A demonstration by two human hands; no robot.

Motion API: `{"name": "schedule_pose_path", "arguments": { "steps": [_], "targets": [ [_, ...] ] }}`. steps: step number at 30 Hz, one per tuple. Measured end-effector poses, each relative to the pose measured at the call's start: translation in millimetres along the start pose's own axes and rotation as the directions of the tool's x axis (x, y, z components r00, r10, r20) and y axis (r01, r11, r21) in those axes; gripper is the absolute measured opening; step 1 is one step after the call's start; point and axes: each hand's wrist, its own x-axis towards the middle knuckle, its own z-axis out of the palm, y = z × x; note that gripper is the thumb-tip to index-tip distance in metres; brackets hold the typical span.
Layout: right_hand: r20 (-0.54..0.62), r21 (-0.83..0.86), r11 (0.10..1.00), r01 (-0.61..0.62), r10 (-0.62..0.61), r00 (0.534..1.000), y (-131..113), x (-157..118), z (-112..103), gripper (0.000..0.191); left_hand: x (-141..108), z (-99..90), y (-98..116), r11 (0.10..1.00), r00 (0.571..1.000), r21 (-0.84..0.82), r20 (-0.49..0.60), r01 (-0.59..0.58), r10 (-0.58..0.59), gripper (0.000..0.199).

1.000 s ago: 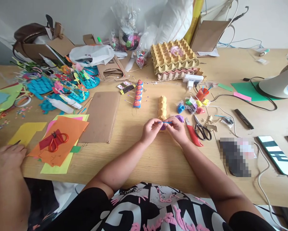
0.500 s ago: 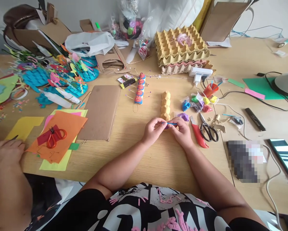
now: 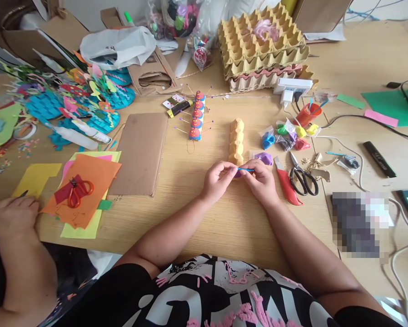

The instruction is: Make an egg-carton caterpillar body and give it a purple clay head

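Both hands meet at the near end of a yellow egg-carton strip [image 3: 236, 138], which lies lengthwise in front of me. Between the fingertips of my left hand [image 3: 218, 180] and my right hand [image 3: 261, 181] runs a thin blue stick [image 3: 245, 170], pinched from both sides. Its ends are hidden in the fingers. Something purple [image 3: 237, 174] shows just under the stick, partly covered by the hands. Beyond, to the left, stands a painted red and blue egg-carton caterpillar [image 3: 196, 116] with pin-like legs along its sides.
To the right lie a bag of purple clay [image 3: 263, 158], a red-handled cutter [image 3: 287, 185], black scissors [image 3: 303, 177] and an orange cup [image 3: 306, 115]. A cardboard sheet [image 3: 141, 154] lies left. Egg trays [image 3: 261, 45] are stacked behind. Another person's hand [image 3: 16, 213] rests far left.
My view has tilted and shifted slightly, so the tabletop appears higher in the picture. Both hands keep the same pinch on the blue stick. The other person's hand has moved slightly.
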Motion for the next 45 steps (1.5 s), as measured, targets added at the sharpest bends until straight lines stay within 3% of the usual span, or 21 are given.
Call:
{"name": "schedule_pose_path", "arguments": {
  "steps": [13,20,24,28,33,45],
  "targets": [
    [0.025,0.047,0.999,0.007,-0.008,1.0,-4.2,-1.1,3.2,0.036,-0.4,-2.8,6.3,0.993,1.0,0.119,0.012,-0.004,0.003,0.052],
    [0.017,0.082,0.996,-0.043,0.042,0.999,-5.3,-1.2,3.1,0.042,-1.4,-3.1,2.5,0.999,0.998,0.037,0.063,-0.028,0.026,0.045],
    [0.017,0.107,0.992,-0.069,0.068,0.998,-5.4,-0.9,1.5,0.043,-0.6,-3.0,-1.3,0.994,0.992,0.069,0.099,-0.08,0.073,0.028],
    [0.06,0.15,0.985,-0.084,0.075,0.995,-3.7,-2.5,0.1,0.043,1.2,-4.5,-3.5,0.994,0.994,0.048,0.054,-0.096,0.093,0.023],
    [0.029,0.252,0.951,-0.179,0.177,0.984,-2.3,-4.9,4.4,0.045,2.6,-6.3,-2.4,0.995,0.997,0.069,0.008,-0.073,0.072,0.026],
    [-0.001,0.224,0.955,-0.193,0.199,0.98,-8.8,-6.0,4.9,0.038,1.6,-7.3,0.3,0.986,0.998,0.156,-0.009,-0.054,0.056,0.04]
  ]
}}
